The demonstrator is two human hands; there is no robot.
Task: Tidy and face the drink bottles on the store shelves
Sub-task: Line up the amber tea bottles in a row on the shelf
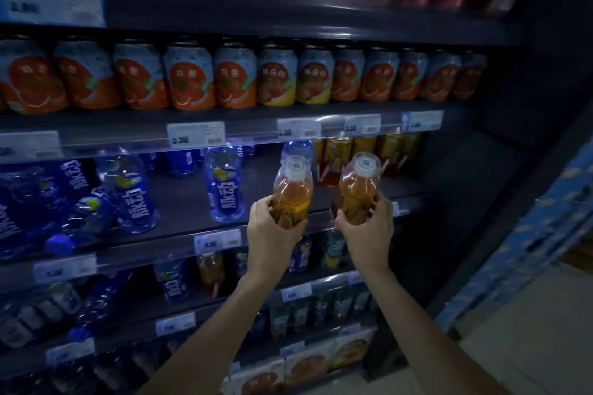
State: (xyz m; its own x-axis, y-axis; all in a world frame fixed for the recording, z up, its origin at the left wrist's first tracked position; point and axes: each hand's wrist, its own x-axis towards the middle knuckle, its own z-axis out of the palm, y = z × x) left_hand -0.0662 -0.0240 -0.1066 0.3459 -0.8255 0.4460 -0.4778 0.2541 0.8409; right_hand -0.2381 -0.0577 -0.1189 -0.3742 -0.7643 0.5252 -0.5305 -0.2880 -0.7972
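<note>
The left amber bottle is being gripped round its lower body by the left hand. At its 3 o'clock, the right amber bottle is being clasped likewise by the right hand. Both are being held upright before the shelf, with blue bottles at 9 o'clock.

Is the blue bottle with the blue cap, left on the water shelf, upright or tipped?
Tipped: the blue bottle lies on its side, cap toward the shelf front.

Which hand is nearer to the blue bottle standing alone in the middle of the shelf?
Left. The left hand, holding an amber bottle, is just right of the blue bottle; the right hand is farther right.
</note>
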